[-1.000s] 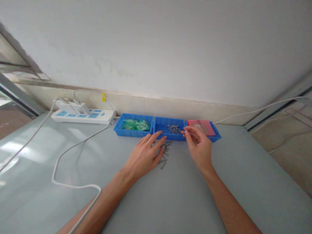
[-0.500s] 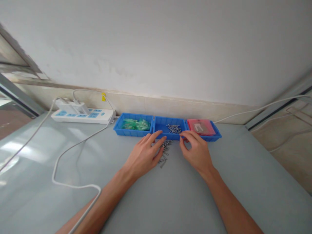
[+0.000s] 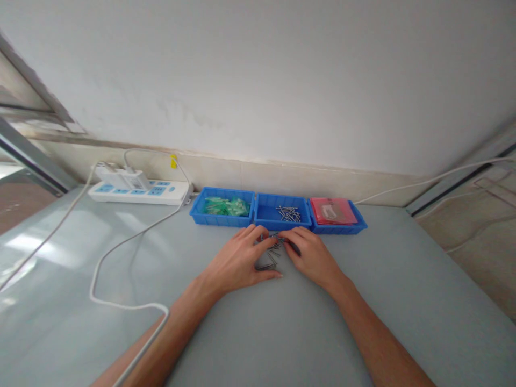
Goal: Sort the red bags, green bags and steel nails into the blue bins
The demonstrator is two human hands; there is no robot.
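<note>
A small pile of silver screws (image 3: 274, 250) lies on the grey table between my hands. My left hand (image 3: 243, 255) curves around the pile's left side, with its thumb stretched out below and its fingers apart. From the right, my right hand (image 3: 309, 252) reaches in with thumb and fingertips close together on a screw at the upper edge of the pile; the fingers partly hide it. Just behind the hands, the middle blue bin (image 3: 268, 217) holds more loose screws (image 3: 289, 214).
The left blue bin (image 3: 201, 219) contains green plastic pieces (image 3: 228, 206); the right one (image 3: 360, 224) holds red packets (image 3: 334, 210). A white power strip (image 3: 161, 193) with plugs stands at the wall. A white cable (image 3: 133, 307) crosses the table and my left forearm.
My right hand has moved from the middle bin's front edge down and left to the pile. My left hand has drawn slightly nearer me, its thumb spreading wider. The view has shifted slightly.
</note>
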